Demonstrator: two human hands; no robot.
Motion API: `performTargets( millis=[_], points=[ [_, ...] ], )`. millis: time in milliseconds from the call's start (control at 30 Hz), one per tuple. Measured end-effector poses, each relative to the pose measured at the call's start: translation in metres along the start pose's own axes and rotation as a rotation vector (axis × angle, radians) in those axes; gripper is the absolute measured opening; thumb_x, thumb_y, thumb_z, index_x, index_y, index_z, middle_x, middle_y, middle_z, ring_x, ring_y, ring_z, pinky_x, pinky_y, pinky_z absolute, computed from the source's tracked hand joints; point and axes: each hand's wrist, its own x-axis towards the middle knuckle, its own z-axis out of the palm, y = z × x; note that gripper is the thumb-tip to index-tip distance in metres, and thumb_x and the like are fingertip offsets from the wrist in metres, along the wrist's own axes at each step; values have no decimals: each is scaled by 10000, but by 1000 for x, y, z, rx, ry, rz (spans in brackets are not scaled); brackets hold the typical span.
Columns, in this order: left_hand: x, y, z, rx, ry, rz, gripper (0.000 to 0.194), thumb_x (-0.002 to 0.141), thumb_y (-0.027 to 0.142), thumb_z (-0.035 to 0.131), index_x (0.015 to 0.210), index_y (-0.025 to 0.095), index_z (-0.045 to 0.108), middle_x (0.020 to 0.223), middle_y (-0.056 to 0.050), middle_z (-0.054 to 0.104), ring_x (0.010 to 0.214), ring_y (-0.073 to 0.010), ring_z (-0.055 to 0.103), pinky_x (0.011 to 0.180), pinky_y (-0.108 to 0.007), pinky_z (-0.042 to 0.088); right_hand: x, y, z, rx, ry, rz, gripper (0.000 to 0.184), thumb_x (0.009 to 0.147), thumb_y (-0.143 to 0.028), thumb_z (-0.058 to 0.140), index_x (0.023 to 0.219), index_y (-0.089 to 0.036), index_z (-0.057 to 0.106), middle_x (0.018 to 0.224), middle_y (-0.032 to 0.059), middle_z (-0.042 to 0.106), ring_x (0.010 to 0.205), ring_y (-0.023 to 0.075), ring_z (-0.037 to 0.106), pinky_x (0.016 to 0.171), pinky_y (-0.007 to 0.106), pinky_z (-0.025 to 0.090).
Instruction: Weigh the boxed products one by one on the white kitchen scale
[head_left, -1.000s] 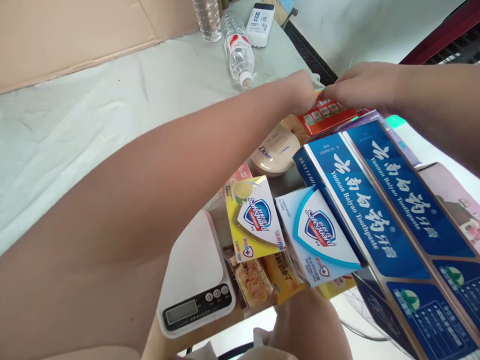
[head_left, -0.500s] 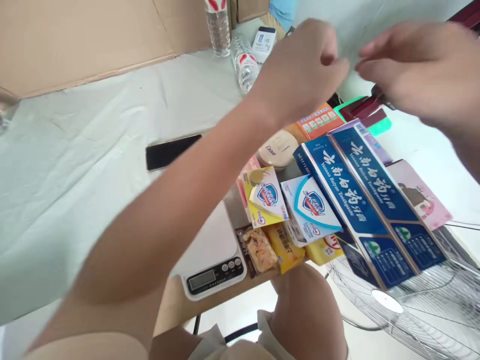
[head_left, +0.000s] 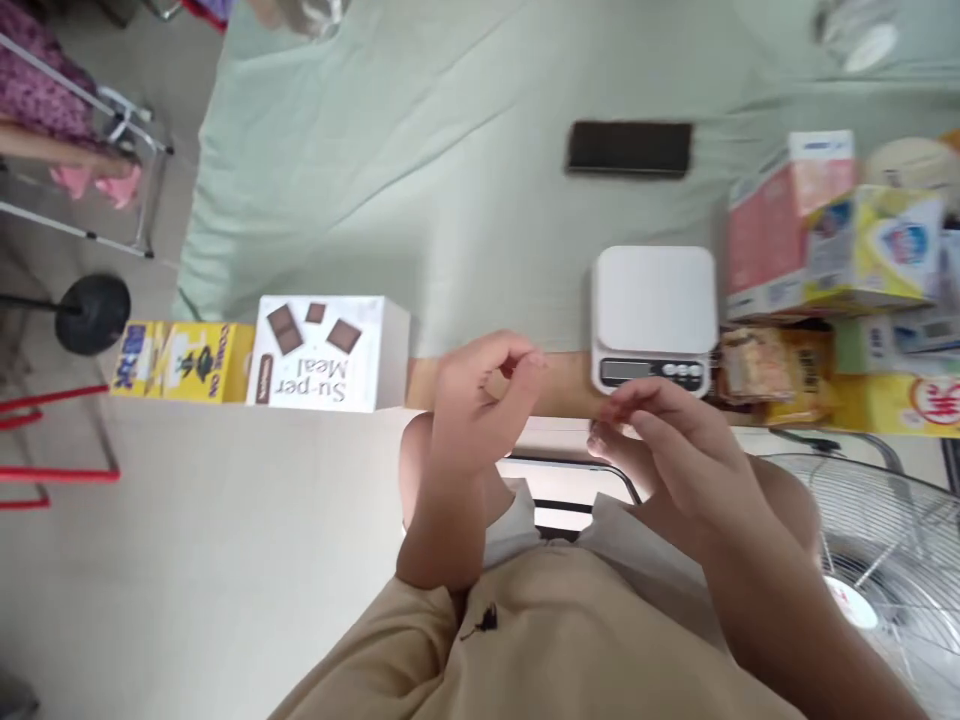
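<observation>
My left hand [head_left: 484, 400] hovers over the near table edge, left of the kitchen scale. Its fingers are curled, with thumb and index tip together; anything between them is too small to make out. Just in front of the white kitchen scale [head_left: 655, 300] is my right hand [head_left: 682, 440], its thumb and fingertips brought close in a pinch. What that pinch holds, if anything, cannot be seen. The scale's plate bears nothing, and its dark display and buttons face me. A wrapped snack [head_left: 754, 362] lies beside the scale's right side.
A white Su-per Meal box [head_left: 322, 350] and a yellow box [head_left: 199, 360] stand along the edge at left. Behind the scale lies a black phone [head_left: 628, 147]. Soap boxes [head_left: 896, 240] crowd the right. A wire fan [head_left: 885, 540] stands below the table there.
My view has swung left and down. Both hands have come back from the far right, beyond the toothpaste boxes, to the near edge by the scale, and are further apart.
</observation>
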Motion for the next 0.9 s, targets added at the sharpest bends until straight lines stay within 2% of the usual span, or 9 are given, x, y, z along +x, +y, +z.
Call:
performTargets(
  millis=[133,233,300,367,467,600,700,800,900],
  points=[
    [-34,3,-73,78,170,-149,229,974,222,612,746,231,637,638,15,592,631,-131,562,553,-291,426,24,-3,76,-106,-156,72,237,901,-453,663,1066,-284,668,1091,67,731,1061,242,728,851,450,660],
    [-53,-7,-118,164,367,-99,127,985,287,652,877,266,716,817,-7,678,808,-162,631,728,-325,516,44,-7,118,-251,-222,-45,395,861,-449,717,1223,-320,626,1302,72,689,1247,268,680,1082,561,594],
    [-59,-21,-141,209,465,-24,68,973,329,679,965,288,732,982,-25,707,998,-201,652,927,-370,530,58,-9,142,-360,-271,-193,639,793,-444,804,1373,-363,548,1526,71,567,1482,314,530,1206,618,499],
    [-62,-36,-158,231,493,-14,103,956,383,701,1017,303,726,1081,-39,700,1114,-236,638,1028,-415,503,73,-12,164,-467,-326,-283,898,717,-449,878,1499,-403,440,1698,56,371,1665,357,248,1264,666,421],
    [-65,-49,-172,216,459,-93,146,963,407,684,1071,312,707,1085,-34,708,1060,-235,655,977,-432,522,93,-18,189,-583,-394,-315,1146,624,-533,937,1588,-426,328,1792,28,110,1703,400,-79,1274,738,358],
    [-67,-49,-177,218,310,-169,164,979,354,641,1128,309,691,1190,-34,752,1134,-279,681,1077,-529,500,109,-23,201,-641,-469,-420,1232,559,-645,947,1596,-463,307,1801,-20,-60,1691,437,-109,1313,735,298],
    [-66,-48,-178,173,306,-172,160,963,363,672,1116,328,702,1175,-38,751,1139,-295,684,1084,-535,505,117,-18,201,-659,-466,-526,1223,569,-686,930,1593,-452,305,1792,3,-31,1688,466,-10,1301,722,339],
    [-64,-47,-176,106,361,-155,121,984,344,656,1093,309,697,1106,-26,748,1047,-244,698,972,-466,560,126,-8,202,-645,-448,-654,1158,605,-766,855,1565,-385,331,1744,69,44,1677,482,10,1275,737,370],
    [-61,-42,-168,48,447,-169,108,997,356,652,1061,277,690,1032,-15,731,1015,-208,693,932,-414,571,131,-1,203,-664,-420,-743,1023,644,-708,836,1490,-369,370,1655,103,171,1664,468,40,1294,728,356]
  ],
)
